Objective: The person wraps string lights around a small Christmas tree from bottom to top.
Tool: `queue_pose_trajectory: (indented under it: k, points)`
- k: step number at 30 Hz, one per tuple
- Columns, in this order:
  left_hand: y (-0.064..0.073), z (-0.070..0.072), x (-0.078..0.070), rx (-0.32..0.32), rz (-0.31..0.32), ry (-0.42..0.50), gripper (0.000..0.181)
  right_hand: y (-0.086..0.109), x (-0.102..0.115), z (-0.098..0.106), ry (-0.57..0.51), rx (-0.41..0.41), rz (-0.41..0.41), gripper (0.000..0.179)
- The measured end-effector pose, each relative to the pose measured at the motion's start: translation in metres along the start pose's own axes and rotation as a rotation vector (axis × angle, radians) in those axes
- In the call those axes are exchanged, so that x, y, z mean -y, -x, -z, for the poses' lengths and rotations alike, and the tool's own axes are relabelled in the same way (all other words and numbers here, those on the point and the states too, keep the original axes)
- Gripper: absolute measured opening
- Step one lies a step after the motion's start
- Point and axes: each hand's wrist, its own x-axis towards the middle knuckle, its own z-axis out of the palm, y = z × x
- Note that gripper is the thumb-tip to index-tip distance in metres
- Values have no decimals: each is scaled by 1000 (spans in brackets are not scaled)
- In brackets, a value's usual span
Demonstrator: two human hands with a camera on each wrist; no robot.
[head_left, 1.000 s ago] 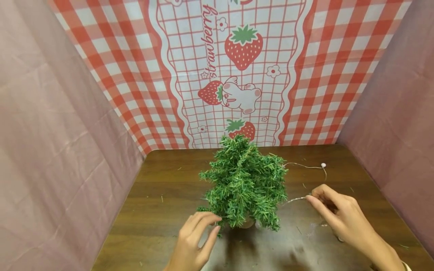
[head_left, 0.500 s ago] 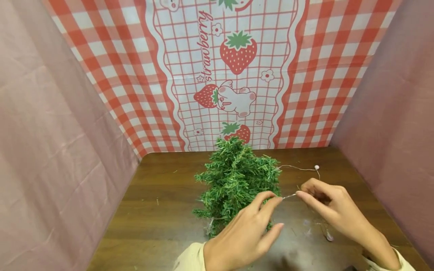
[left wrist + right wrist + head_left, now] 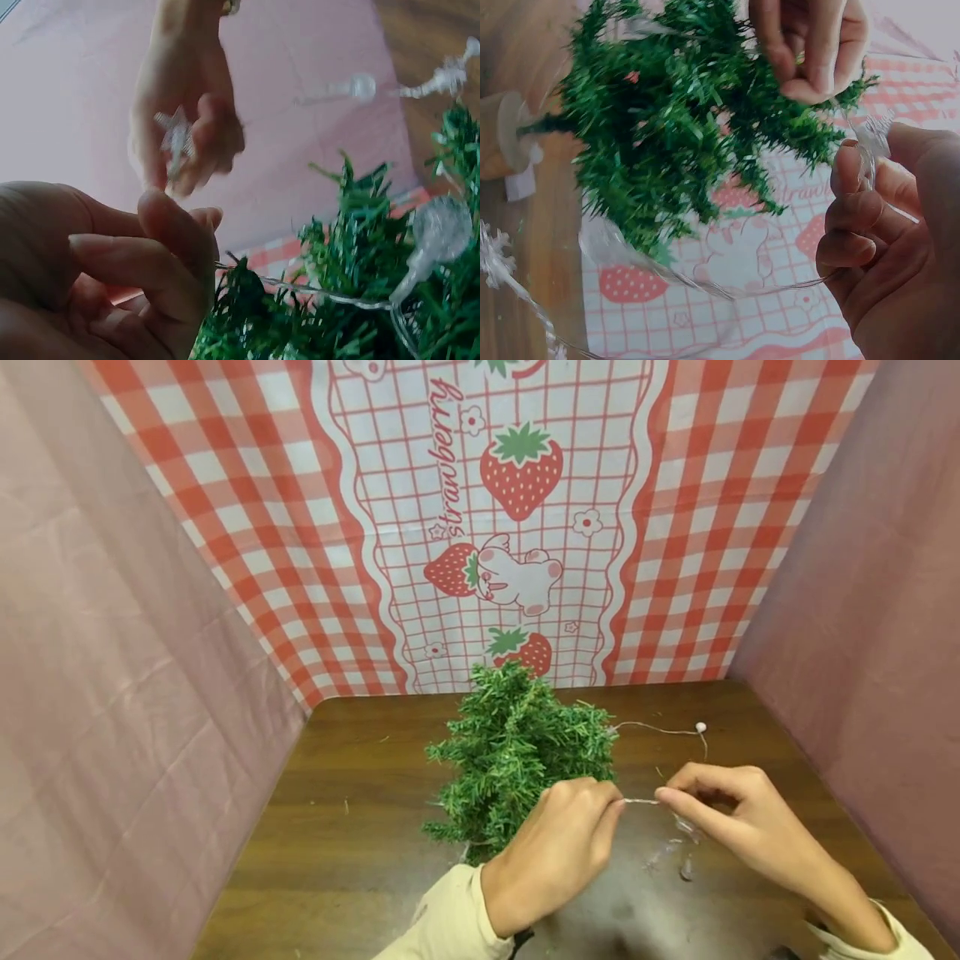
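Note:
A string of fairy lights [image 3: 641, 801] runs taut between my two hands, to the right of a small artificial Christmas tree [image 3: 510, 752]. My left hand [image 3: 558, 835] pinches the thin clear wire in front of the tree's lower right branches. Farther right, my right hand [image 3: 742, 818] grips the same string between thumb and fingers. A clear star-shaped light [image 3: 178, 135] shows at the right hand's fingers in the left wrist view. From that hand more wire [image 3: 787, 287] loops down, with a snowflake-shaped light [image 3: 496, 259] on it. A round clear bulb [image 3: 442, 229] hangs by the branches.
The tree stands on a round wooden base [image 3: 496, 135] on the brown table [image 3: 315, 835]. Behind the right hand, a wire with a small white ball [image 3: 701, 727] lies on the table. A strawberry-print cloth [image 3: 517, 527] hangs at the back, with pink cloths [image 3: 862, 610] at the sides.
My left hand has moved right from the tree's lower left side and now pinches the wire near the right hand. The right hand has shifted slightly left, still holding the string.

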Motion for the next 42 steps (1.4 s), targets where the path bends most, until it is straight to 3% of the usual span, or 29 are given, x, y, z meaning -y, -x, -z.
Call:
queue_pose_trajectory:
  k: [6,13,19,24,31,36,40,42]
  points:
    - [0,6,1,-64,13,13,17,20,-18,17,70,14,-40,33]
    - [3,1,-1,-101,-26,-109,16,30,-19,39,10,51,-112,34]
    - [3,-2,-2,-126,0,-168,22,38,-20,57,103,69,-249,28]
    - [5,-1,1,-128,17,-171,25,46,-25,75,185,96,-298,24]
    - [5,-1,3,-119,-4,-195,23,53,-35,93,298,20,-363,29]
    - [7,-5,4,-83,-43,-242,21,53,-44,100,248,-28,-366,26]
    - [10,-7,7,-58,-45,-286,16,53,-54,106,83,-100,-302,28]
    - [11,-7,8,-39,-34,-290,15,52,-58,110,-68,-164,-247,30]
